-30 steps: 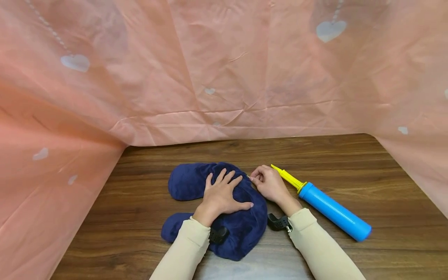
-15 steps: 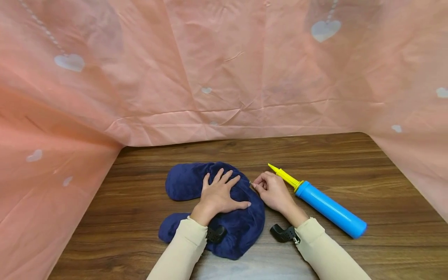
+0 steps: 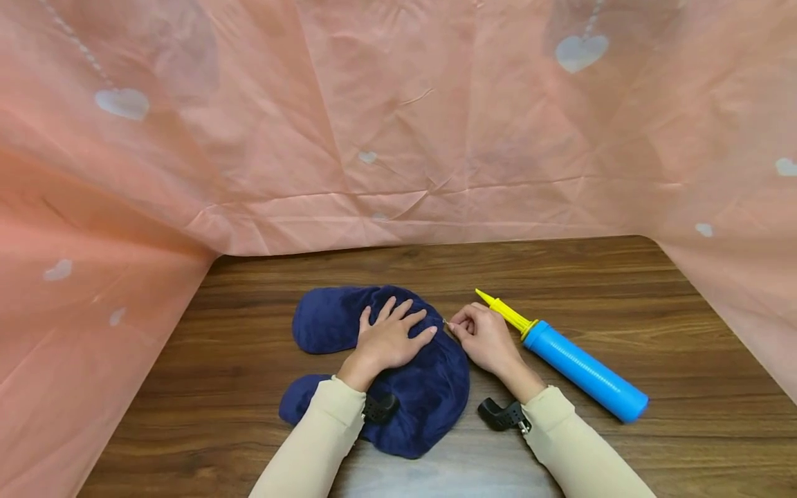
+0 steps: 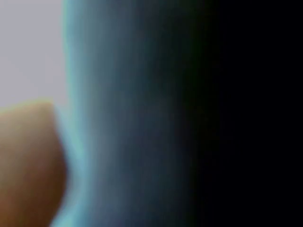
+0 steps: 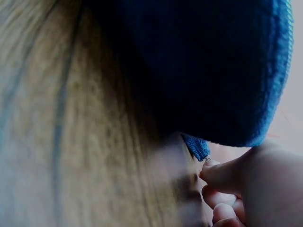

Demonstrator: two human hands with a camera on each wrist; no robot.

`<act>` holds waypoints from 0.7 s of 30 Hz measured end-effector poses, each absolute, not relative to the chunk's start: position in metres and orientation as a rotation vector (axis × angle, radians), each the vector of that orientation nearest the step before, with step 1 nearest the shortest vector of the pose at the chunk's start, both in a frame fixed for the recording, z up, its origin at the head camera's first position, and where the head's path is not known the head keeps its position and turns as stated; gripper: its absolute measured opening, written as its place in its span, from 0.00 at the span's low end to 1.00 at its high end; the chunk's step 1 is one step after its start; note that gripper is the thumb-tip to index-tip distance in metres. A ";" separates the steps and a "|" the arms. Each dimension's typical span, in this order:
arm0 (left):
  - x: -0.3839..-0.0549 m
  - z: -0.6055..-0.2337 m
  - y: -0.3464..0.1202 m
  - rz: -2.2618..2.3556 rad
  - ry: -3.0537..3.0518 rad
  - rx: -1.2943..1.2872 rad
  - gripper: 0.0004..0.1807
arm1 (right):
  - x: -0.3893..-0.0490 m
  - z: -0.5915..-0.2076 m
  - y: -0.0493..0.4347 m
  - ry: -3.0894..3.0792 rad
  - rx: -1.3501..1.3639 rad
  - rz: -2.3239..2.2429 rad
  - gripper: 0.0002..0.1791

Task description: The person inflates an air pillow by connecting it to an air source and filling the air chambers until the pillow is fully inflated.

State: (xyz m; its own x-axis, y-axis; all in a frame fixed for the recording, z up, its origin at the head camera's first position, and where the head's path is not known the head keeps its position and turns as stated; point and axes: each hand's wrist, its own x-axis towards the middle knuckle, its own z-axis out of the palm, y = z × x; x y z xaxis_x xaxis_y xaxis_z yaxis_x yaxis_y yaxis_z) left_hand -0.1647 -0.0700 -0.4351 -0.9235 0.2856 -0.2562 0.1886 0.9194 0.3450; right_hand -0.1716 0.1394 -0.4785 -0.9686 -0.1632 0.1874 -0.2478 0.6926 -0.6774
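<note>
A navy plush U-shaped neck pillow (image 3: 429,394) lies on the table with its two ends toward the left. My left hand (image 3: 387,343) rests on its upper part, fingers spread and thumb out. At the pillow's right edge, my right hand (image 3: 488,340) pinches a small metal zipper pull (image 3: 445,321) between thumb and forefinger. The right wrist view shows these fingertips at a blue fabric end (image 5: 198,147) under the pillow's rim. Only blurred dark blue fabric (image 4: 132,118) and a bit of skin fill the left wrist view.
A blue hand pump (image 3: 585,370) with a yellow nozzle (image 3: 510,315) lies just right of my right hand. Pink cloth with white hearts (image 3: 398,138) hangs around the back and sides of the wooden table (image 3: 261,273).
My right hand has shifted slightly down along the pillow's edge, still pinching the zipper pull. My left thumb has moved up nearer the fingers. The pump lies still.
</note>
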 end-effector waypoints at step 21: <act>-0.169 -0.434 -0.058 0.299 2.832 0.318 0.32 | -0.151 -0.473 0.140 -2.749 0.409 1.032 0.04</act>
